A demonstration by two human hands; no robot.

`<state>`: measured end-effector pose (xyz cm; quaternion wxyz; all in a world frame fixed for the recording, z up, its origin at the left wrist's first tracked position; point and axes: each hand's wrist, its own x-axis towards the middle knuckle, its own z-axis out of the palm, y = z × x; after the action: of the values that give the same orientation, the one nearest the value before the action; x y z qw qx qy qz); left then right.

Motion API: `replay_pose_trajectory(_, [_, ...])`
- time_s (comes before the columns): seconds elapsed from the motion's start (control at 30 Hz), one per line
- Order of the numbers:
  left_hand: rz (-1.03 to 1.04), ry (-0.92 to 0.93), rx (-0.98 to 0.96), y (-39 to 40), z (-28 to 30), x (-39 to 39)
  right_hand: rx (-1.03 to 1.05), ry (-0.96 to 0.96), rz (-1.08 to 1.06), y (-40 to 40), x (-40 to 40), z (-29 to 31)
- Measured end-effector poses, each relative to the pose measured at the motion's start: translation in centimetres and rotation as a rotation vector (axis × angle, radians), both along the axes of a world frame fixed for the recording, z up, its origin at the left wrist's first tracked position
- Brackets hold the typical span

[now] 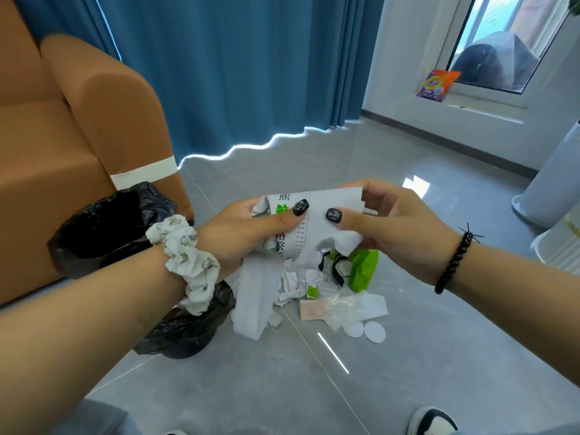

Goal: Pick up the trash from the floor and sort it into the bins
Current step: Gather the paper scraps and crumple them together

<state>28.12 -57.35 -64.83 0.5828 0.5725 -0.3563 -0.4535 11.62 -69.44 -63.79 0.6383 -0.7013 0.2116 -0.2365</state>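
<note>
Hands are meeting in front of me over the grey tiled floor (408,356). I am seeing my left hand (241,233), with a floral fabric scrunchie (188,262) on its wrist, pinching a white printed paper wrapper with green marks (317,227) between thumb and curled fingers, a long white strip of it hanging down toward the floor. My right hand (395,227), wearing a black bead bracelet (453,262), is pinching the same wrapper's right edge, thumb on top, so the sheet is stretching between both hands, held above the floor.

Beneath it a heap of trash is lying on the tiles: a crumpled bright green bag (364,271), scraps of crumpled white paper (288,287), a pale pink sheet (314,310), clear crinkled plastic film (340,309) and two round white pads (365,330) lying just beside each other.

To my left a bin lined with a black plastic bag (103,227) is standing against the orange sofa (78,120); a second black bag (188,324) is showing under my left forearm. Blue curtains (251,73) are hanging behind.
</note>
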Motion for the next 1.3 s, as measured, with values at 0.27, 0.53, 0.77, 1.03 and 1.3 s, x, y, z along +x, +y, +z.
replay_pose_trajectory(0.27, [-0.059, 0.172, 0.115, -0.2, -0.1, 0.0, -0.307, -0.022, -0.034, -0.2, -0.2, -0.4])
replay_pose_trajectory(0.53, [0.005, 0.184, 0.096, -0.3, 0.0, 0.4, -0.190, 0.004, -0.002, 0.1, 0.1, -0.5])
replay_pose_trajectory(0.77, [0.051, 0.059, 0.026, -0.3, -0.5, 0.9, 0.264, 0.039, -0.053, -0.1, 0.6, -1.6])
replay_pose_trajectory(1.03, [-0.044, 0.062, 0.170, -0.5, -0.7, 2.3, 0.323, 0.027, -0.122, 0.6, 1.4, -3.2])
replay_pose_trajectory(1.3, [0.176, -0.278, 0.362, -0.6, -4.0, 10.4, 0.162, 0.379, -0.164, 1.8, 2.5, -7.1])
